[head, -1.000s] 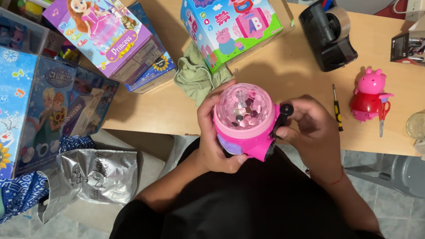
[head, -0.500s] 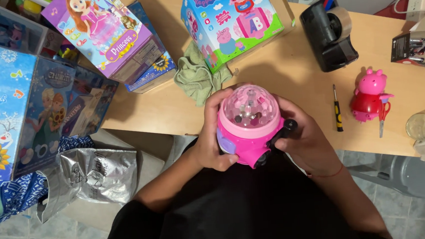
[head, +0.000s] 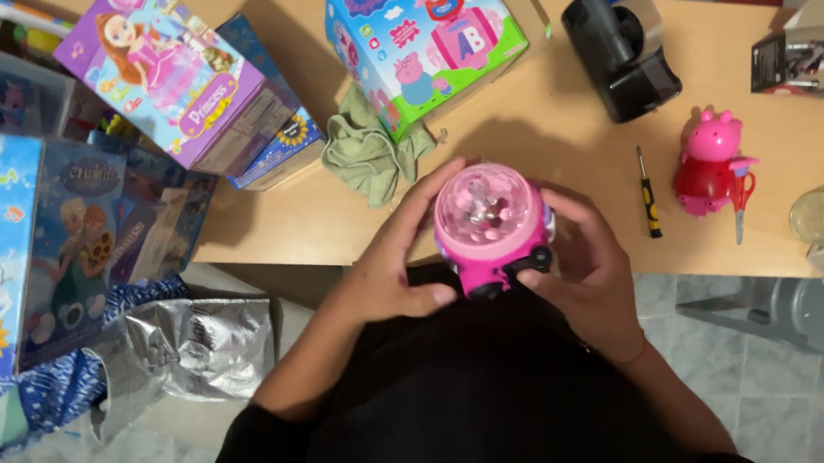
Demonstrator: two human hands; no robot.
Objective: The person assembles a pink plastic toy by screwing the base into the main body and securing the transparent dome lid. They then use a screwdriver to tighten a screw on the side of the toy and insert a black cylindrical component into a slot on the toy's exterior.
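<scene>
Wooden desk (head: 266, 213) edge — pink dome toy (head: 492, 226) gripped between left hand (head: 397, 262) and right hand (head: 583, 263).

The toy (head: 492, 224) between my left hand (head: 397, 262) and right hand (head: 583, 263) is glossy pink plastic with a clear faceted dome and small black wheels. My table (head: 569, 124) is smooth, matt pale wood. The green cloth (head: 364, 153) looks soft and crumpled. The toy boxes (head: 179, 79) are printed glossy cardboard. The bag (head: 198, 348) is shiny, wrinkled silver foil. The pig figure (head: 709, 164) is smooth plastic.
</scene>
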